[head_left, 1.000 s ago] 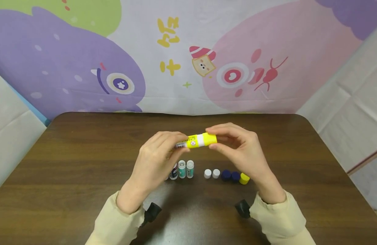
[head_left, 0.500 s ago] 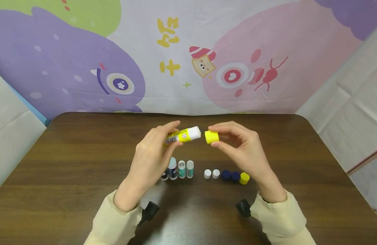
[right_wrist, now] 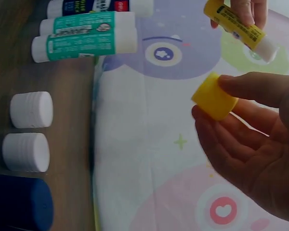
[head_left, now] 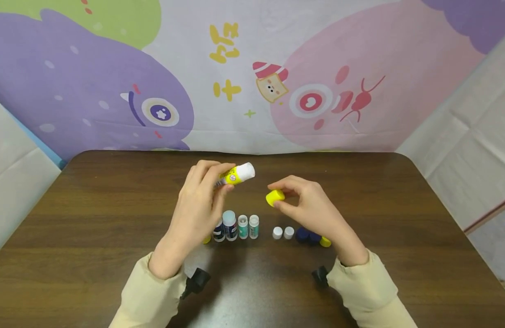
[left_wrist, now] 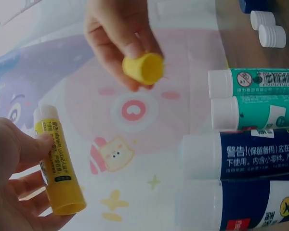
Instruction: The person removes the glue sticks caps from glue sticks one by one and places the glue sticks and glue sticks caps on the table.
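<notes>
A yellow glue stick (head_left: 233,176) with a bare white top is gripped between the thumb and fingers of my left hand (head_left: 197,205), tilted above the table. My right hand (head_left: 307,205) pinches its yellow cap (head_left: 275,197), held apart from the stick and a little lower. In the left wrist view the cap (left_wrist: 143,68) shows its hollow end. Below the hands stand uncapped teal glue sticks (head_left: 243,227) and dark blue glue sticks (head_left: 229,226) in a row. A yellow piece (head_left: 206,239) at the row's left end is mostly hidden by my left hand.
Right of the sticks, a row of loose caps lies on the brown wooden table (head_left: 113,218): white caps (head_left: 277,233), navy caps (head_left: 302,234) and a yellow cap (head_left: 325,242) partly behind my right wrist. A printed cloth (head_left: 236,127) hangs along the table's back edge.
The yellow cap has come off the glue stick. My left hand has moved left and slightly up with the stick; my right hand has lowered and shifted left with the cap.
</notes>
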The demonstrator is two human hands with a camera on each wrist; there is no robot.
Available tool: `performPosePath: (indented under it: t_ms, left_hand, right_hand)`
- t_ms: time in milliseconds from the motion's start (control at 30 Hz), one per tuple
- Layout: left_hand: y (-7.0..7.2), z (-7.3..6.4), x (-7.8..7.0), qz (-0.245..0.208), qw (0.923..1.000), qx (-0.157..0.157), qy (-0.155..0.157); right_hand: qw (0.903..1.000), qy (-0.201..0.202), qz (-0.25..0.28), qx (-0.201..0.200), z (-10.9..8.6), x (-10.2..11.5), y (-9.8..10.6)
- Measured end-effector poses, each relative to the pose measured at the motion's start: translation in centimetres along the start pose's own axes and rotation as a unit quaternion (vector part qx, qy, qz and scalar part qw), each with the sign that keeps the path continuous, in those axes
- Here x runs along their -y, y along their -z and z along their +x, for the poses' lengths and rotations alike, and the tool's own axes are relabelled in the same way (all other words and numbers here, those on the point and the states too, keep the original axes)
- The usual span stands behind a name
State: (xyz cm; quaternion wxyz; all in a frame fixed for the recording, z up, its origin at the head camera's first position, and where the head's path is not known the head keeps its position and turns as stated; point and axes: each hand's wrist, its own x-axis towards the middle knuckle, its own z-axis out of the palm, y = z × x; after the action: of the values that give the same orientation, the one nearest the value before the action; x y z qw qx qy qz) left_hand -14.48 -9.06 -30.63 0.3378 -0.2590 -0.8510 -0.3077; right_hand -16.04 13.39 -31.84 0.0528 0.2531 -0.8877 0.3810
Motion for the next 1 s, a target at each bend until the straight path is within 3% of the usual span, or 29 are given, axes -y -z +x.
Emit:
performPosePath:
  t_ms: [200, 400, 667, 833, 1000]
  left_hand:
    - [0.6, 0.0, 0.7, -0.013, 0.9984, 0.005, 0.056]
    - [1.2, -0.7, 2.2, -0.033, 0.9945, -0.002, 0.100]
    - [2.3, -1.9, 4.1, -0.024, 0.9885, 0.012, 0.149]
    - [3.2, -2.0, 5.0, -0.024, 0.9800, 0.055, 0.190]
    - [4.0, -2.1, 5.7, -0.017, 0.9680, 0.132, 0.213]
  right_hand:
    - [0.9971, -0.015, -0.042, 0.062, 0.2, -0.5, -1.1]
    - [0.9851, -0.037, -0.091, 0.141, 0.4, -0.9, -2.6]
    - [0.9755, -0.042, -0.139, 0.165, 0.3, -1.4, -4.4]
    - [0.9712, -0.044, -0.165, 0.166, 0.3, -1.8, -5.3]
    - [0.9651, -0.051, -0.183, 0.180, 0.4, -1.9, -5.8]
